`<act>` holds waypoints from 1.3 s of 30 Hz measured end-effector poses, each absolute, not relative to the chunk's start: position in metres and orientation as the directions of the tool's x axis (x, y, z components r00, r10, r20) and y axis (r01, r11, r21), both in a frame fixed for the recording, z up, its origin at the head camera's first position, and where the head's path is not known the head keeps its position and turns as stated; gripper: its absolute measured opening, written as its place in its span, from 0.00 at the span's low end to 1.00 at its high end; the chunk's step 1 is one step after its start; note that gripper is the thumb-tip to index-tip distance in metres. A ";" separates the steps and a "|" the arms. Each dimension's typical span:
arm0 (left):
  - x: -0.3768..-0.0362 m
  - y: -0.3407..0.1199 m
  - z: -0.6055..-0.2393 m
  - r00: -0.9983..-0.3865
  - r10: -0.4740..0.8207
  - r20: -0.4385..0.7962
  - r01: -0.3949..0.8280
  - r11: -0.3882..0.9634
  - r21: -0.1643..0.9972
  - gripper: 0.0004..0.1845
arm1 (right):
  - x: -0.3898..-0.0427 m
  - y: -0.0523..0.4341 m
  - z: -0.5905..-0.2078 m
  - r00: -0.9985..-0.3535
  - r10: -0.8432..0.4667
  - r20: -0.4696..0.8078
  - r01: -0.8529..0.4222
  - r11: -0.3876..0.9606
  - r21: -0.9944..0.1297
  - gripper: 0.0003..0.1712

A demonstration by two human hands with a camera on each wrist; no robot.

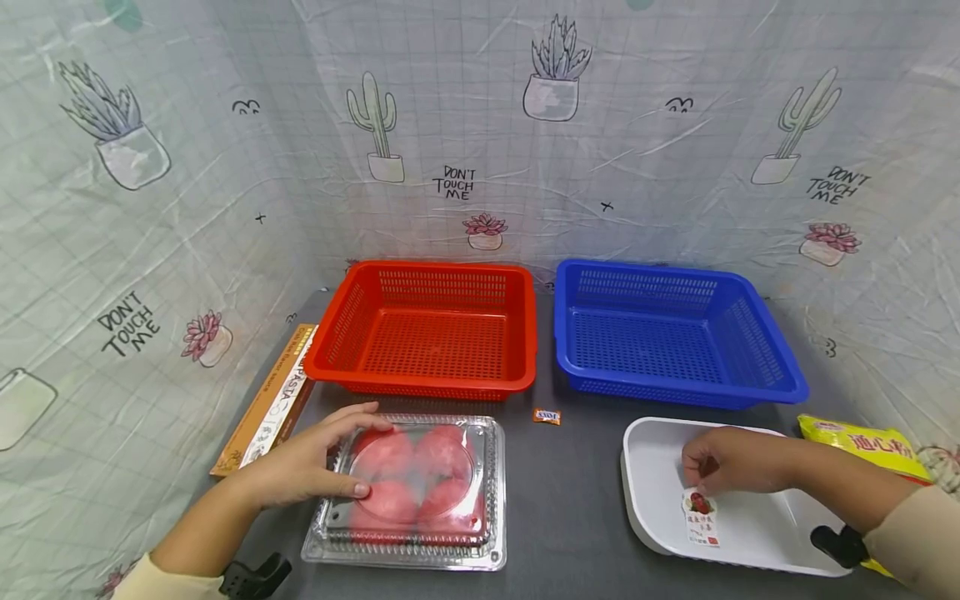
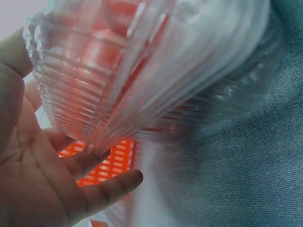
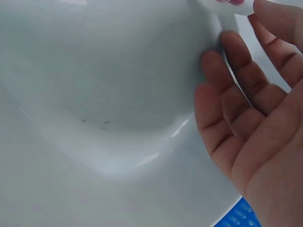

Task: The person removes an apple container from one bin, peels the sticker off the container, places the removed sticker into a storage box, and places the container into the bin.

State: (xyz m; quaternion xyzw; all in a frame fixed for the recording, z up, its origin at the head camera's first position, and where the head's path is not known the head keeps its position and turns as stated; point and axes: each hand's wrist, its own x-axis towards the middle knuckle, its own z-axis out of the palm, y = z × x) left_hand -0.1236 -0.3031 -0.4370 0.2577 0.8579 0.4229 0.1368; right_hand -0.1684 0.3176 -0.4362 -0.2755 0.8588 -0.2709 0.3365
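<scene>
My left hand [image 1: 307,462] rests at the left side of a clear plastic clamshell box [image 1: 491,500] holding several round red items, their kind blurred by the lid. Its thumb lies on the lid. In the left wrist view, loosely spread fingers [image 2: 109,189] touch the box's ribbed side [image 2: 71,104]. Over a white tray [image 1: 637,500], my right hand [image 1: 738,461] pinches a small white printed packet or card [image 1: 702,521] by its top, between thumb and index finger. The packet carries a red picture; the right wrist view shows only its edge [image 3: 232,6].
A red basket [image 1: 420,387] and a blue basket [image 1: 675,387] stand at the back. Between them and the front lies a small orange-and-blue wrapped sweet [image 1: 547,416]. A pasta box [image 1: 270,400] lies left; a yellow packet [image 1: 862,442] lies right, partly behind the right arm.
</scene>
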 end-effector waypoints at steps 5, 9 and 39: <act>-0.123 -0.303 -0.438 -0.830 0.557 -0.014 0.333 0.516 0.789 0.38 | -0.166 0.319 -0.437 -0.643 -0.632 -0.433 -0.291 0.724 -0.625 0.07; -0.122 -0.302 -0.437 -0.836 0.549 -0.007 0.340 0.527 0.779 0.37 | -0.165 0.323 -0.437 -0.646 -0.646 -0.407 -0.329 0.717 -0.615 0.07; -0.139 -0.332 -0.415 -0.892 0.267 0.364 0.451 0.479 0.753 0.20 | -0.148 0.228 -0.377 -0.766 -0.599 -0.233 -0.117 0.487 -0.866 0.33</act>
